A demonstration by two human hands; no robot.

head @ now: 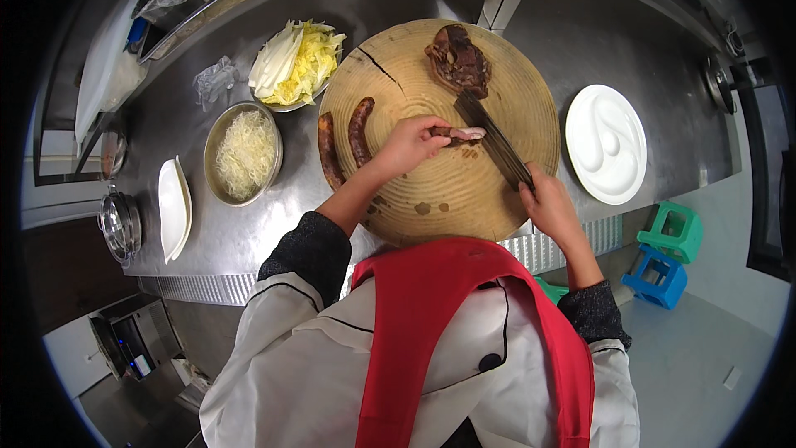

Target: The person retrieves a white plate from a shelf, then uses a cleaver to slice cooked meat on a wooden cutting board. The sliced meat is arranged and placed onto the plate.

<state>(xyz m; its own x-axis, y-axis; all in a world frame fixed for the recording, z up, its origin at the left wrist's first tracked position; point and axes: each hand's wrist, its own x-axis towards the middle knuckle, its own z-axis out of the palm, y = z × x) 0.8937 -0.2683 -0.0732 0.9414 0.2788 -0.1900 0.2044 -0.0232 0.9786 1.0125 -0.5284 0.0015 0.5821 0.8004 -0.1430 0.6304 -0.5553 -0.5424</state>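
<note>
Pinched in the fingers of my left hand [413,142] is a small piece of dark cured meat [466,134] with a pale fatty end. My right hand [548,200] grips the handle of a cleaver [494,140], its blade slanting up and left just beside the meat's pale end. Whether blade and meat touch I cannot tell. Both hands work over a round wooden chopping block [510,74]. A larger chunk of dark cured meat [459,61] lies at the block's far side, by the cleaver's tip. Two dark red sausages [359,130] rest on the left part.
Left of the block stand a plate of sliced napa cabbage [295,65] and a metal bowl of pale noodles [244,155]. Crumpled plastic [216,81] and white dishes [174,208] lie farther left. A white divided plate [606,144] sits at right. Plastic stools [671,231] are on the floor.
</note>
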